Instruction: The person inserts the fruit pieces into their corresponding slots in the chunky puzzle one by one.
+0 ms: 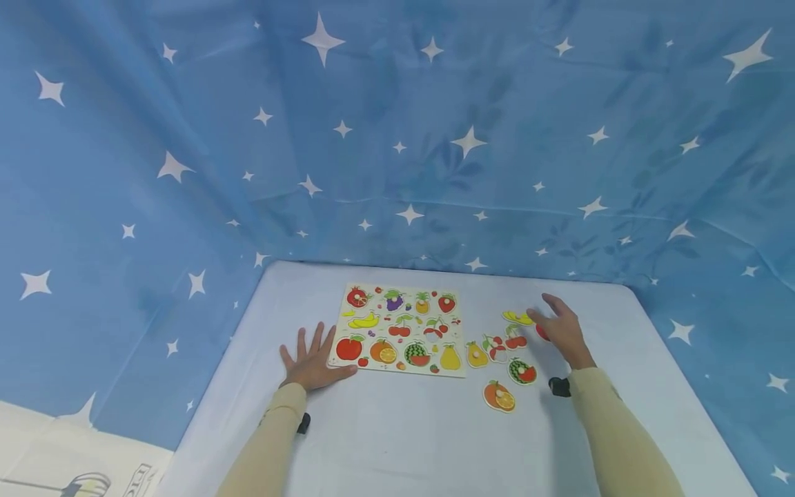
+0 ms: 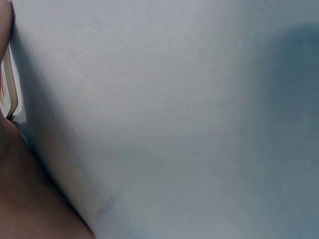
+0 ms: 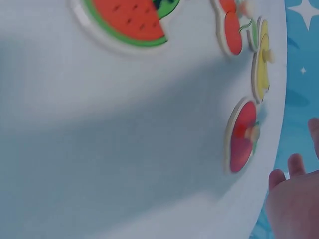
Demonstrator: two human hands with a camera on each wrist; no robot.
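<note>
A fruit puzzle board lies on the white table. My left hand rests flat by its lower left corner, fingers spread and thumb along the near edge. In the head view, my right hand hovers at the right, thumb and index finger apart, over a red apple-like knobbed piece. The right wrist view shows that red piece lying on the table, apart from the fingers. Beside it lie a banana piece and a cherry piece.
Other loose pieces lie right of the board: a pear, another red fruit piece, a watermelon and an orange. A blue star-patterned curtain hangs behind the table.
</note>
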